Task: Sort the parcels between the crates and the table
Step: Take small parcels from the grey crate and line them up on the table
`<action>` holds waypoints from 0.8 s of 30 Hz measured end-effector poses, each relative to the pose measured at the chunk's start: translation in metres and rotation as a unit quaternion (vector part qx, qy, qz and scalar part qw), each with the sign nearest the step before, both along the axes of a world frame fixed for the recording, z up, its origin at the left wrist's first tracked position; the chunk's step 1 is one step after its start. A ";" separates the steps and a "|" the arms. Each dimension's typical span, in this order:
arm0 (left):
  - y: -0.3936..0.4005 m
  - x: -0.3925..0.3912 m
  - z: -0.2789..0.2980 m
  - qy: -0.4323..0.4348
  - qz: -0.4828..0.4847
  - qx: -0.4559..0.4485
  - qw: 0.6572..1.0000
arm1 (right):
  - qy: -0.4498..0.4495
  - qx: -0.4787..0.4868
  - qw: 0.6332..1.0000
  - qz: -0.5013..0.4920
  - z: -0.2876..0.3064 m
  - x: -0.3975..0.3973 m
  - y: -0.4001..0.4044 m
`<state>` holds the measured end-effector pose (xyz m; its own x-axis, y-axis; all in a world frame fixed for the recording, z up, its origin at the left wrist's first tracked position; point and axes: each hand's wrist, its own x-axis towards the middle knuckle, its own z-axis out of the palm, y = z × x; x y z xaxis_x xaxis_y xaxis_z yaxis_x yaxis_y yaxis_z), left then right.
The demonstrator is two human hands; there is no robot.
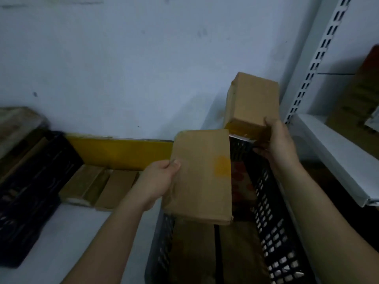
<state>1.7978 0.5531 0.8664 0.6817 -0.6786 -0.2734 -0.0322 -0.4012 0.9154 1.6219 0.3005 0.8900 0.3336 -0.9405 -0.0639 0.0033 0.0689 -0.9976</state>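
Observation:
My left hand (156,182) grips the left edge of a flat brown cardboard parcel (202,177) with a yellow patch, held above the black perforated crate (272,228) at the lower middle. Up at the right, my right hand (275,140) holds a thicker brown box (253,101) by its near end, tilted over the crate's far end. More brown parcels (205,251) lie inside the crate. Two brown parcels (98,187) rest side by side on the white table (61,232), left of the crate.
A second black crate (30,187) with parcels stands at the left on the table. A yellow strip (121,152) runs along the wall base. White metal shelving (332,144) with a boxed item stands at the right.

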 end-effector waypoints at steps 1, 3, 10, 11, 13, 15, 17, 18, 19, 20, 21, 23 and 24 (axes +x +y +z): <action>0.011 0.011 0.008 0.007 0.016 -0.014 1.000 | -0.011 -0.002 1.000 -0.004 0.005 0.005 0.006; 0.036 0.032 0.021 0.014 0.055 -0.040 0.998 | -0.027 -0.006 1.000 -0.008 0.010 0.017 0.019; 0.160 0.124 0.022 0.003 0.172 -0.014 0.985 | 0.070 -0.031 0.990 0.119 -0.018 0.091 0.118; 0.176 0.138 0.011 0.000 0.182 0.004 0.983 | 0.083 -0.022 0.987 0.134 -0.028 0.107 0.135; 0.207 0.158 -0.009 -0.013 0.184 0.032 0.982 | 0.102 -0.023 0.984 0.145 -0.042 0.136 0.172; 0.238 0.176 -0.031 -0.016 0.190 0.075 0.979 | 0.101 -0.013 0.984 0.147 -0.057 0.162 0.208; 0.272 0.196 -0.057 -0.015 0.191 0.110 0.975 | 0.103 -0.005 0.981 0.162 -0.074 0.184 0.248; 0.288 0.206 -0.070 -0.020 0.194 0.121 0.973 | 0.113 -0.012 0.979 0.168 -0.083 0.193 0.267; 0.303 0.215 -0.083 -0.026 0.199 0.131 0.971 | 0.124 -0.019 0.977 0.173 -0.094 0.200 0.286; 0.315 0.223 -0.096 -0.032 0.199 0.140 0.969 | 0.133 -0.028 0.975 0.177 -0.103 0.205 0.305; 0.326 0.229 -0.109 -0.037 0.199 0.153 0.967 | 0.141 -0.030 0.974 0.175 -0.118 0.210 0.320; 0.345 0.241 -0.138 -0.053 0.195 0.173 0.964 | 0.162 -0.027 0.970 0.180 -0.151 0.215 0.350; 0.353 0.246 -0.151 -0.057 0.194 0.176 0.963 | 0.184 -0.022 0.965 0.184 -0.169 0.215 0.363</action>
